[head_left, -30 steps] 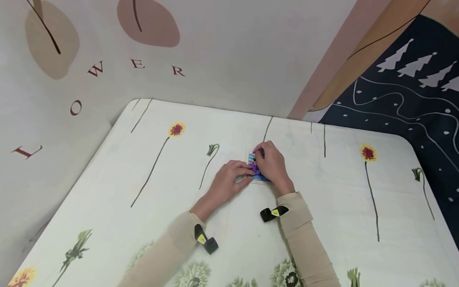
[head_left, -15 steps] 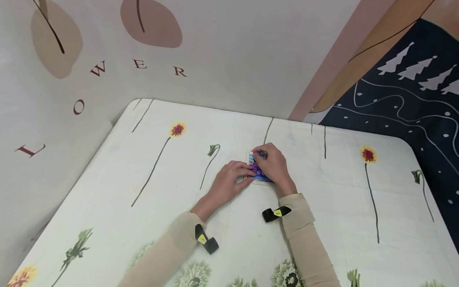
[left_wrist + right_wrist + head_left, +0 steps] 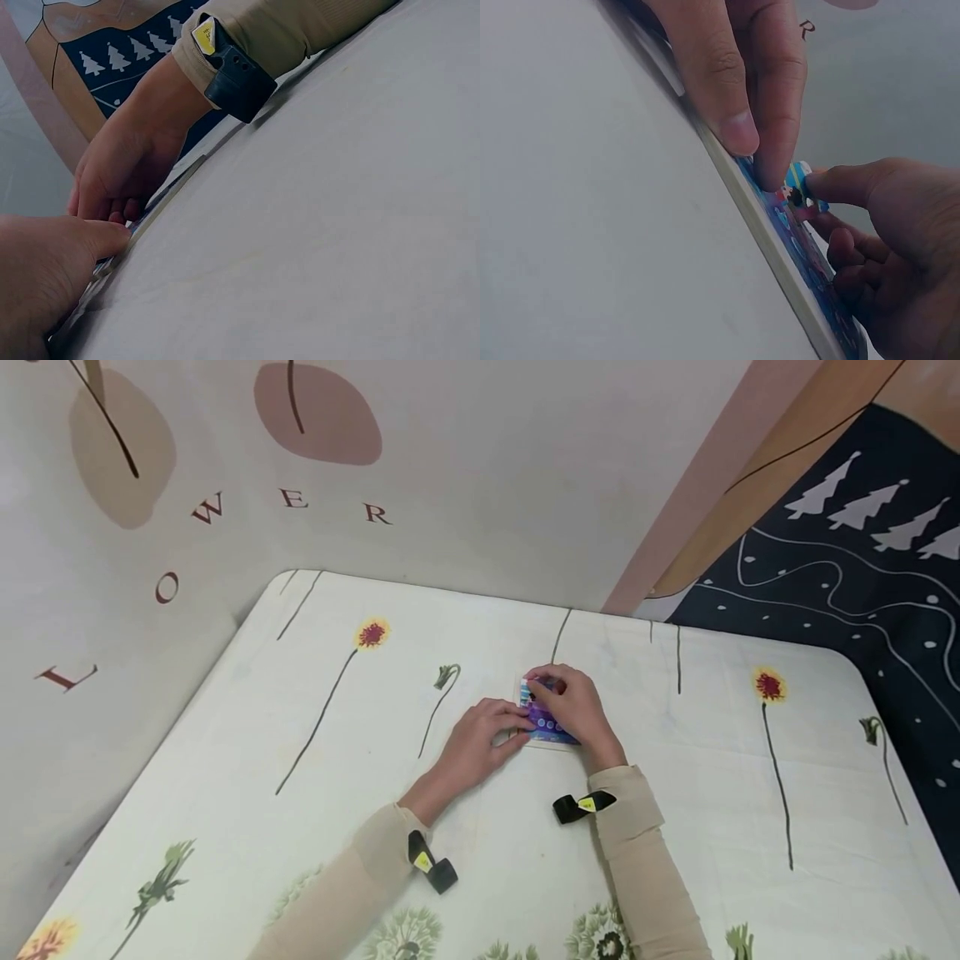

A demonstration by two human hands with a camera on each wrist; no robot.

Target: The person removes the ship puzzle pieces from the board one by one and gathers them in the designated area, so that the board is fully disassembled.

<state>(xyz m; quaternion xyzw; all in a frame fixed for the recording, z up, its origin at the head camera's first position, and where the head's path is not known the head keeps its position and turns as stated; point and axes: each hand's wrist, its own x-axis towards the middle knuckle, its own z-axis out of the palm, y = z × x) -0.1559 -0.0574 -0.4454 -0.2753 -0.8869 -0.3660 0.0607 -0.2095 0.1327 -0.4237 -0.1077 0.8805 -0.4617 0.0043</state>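
A small flat board point(image 3: 553, 735) with a purple and blue picture and a pale rim point(image 3: 759, 229) lies on the table. My left hand point(image 3: 476, 739) rests at its left side. In the right wrist view the left thumb point(image 3: 739, 135) touches the near edge and a finger presses on the picture. My right hand point(image 3: 576, 706) is over the far right part of the board. Between its thumb and fingers it pinches a small picture piece point(image 3: 799, 176) with blue and white stripes and a dark-haired figure, tilted up from the board. The right hand covers part of the picture.
The white tablecloth point(image 3: 675, 777) is printed with flowers and stems. Behind the table stands a pale wall hanging point(image 3: 487, 485) with letters, and a dark one point(image 3: 847, 577) with white trees is at the right. Both wrists carry black cameras point(image 3: 573, 808).
My right hand has shifted slightly right and toward me, showing more of the board's purple and blue picture. The left hand has stayed almost still.
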